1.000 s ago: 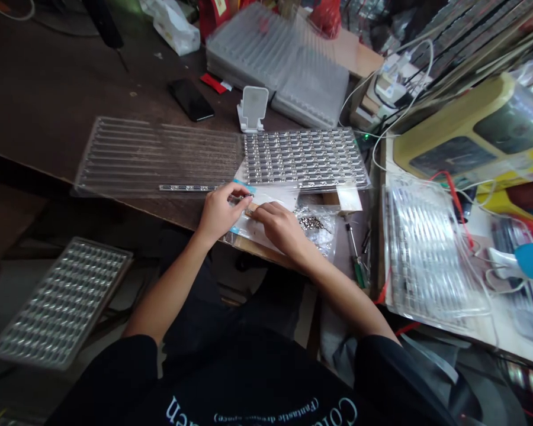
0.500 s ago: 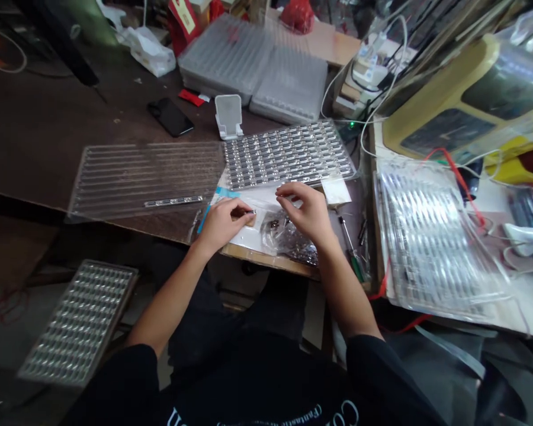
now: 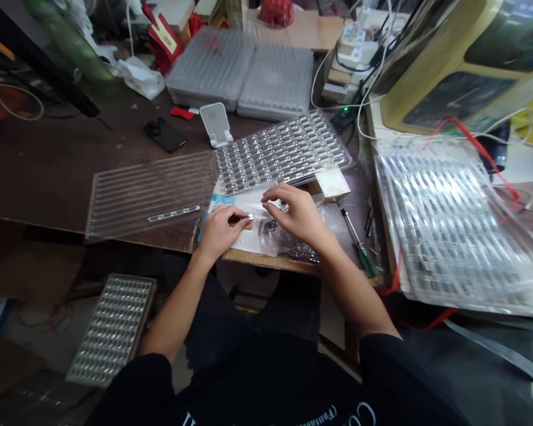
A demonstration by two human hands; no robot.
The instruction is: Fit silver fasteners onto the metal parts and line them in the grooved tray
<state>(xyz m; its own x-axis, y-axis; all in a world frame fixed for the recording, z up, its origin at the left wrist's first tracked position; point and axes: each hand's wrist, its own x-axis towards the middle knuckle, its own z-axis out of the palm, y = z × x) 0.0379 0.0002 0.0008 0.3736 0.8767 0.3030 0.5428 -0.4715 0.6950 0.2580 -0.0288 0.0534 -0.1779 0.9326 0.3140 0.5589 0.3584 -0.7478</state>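
Head view: left hand (image 3: pixel 220 232) pinches one small shiny piece (image 3: pixel 250 217) near tabletop (image 3: pixel 44 171) edge; right hand (image 3: pixel 298 214), above crinkled plastic bag (image 3: pixel 267 238), has unclear grip.

The tabletop (image 3: pixel 48 160) looks dim, and it is very dark underneath. White shine streaks the clear trays (image 3: pixel 453 225) on the right. The edges look stretched, and the tiny piece (image 3: pixel 250 217) in the left hand (image 3: pixel 220 234) is too fuzzy to see well.

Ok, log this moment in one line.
left hand: pinching small silver metal piece | right hand: over clear plastic bag | green-handled screwdriver: at right
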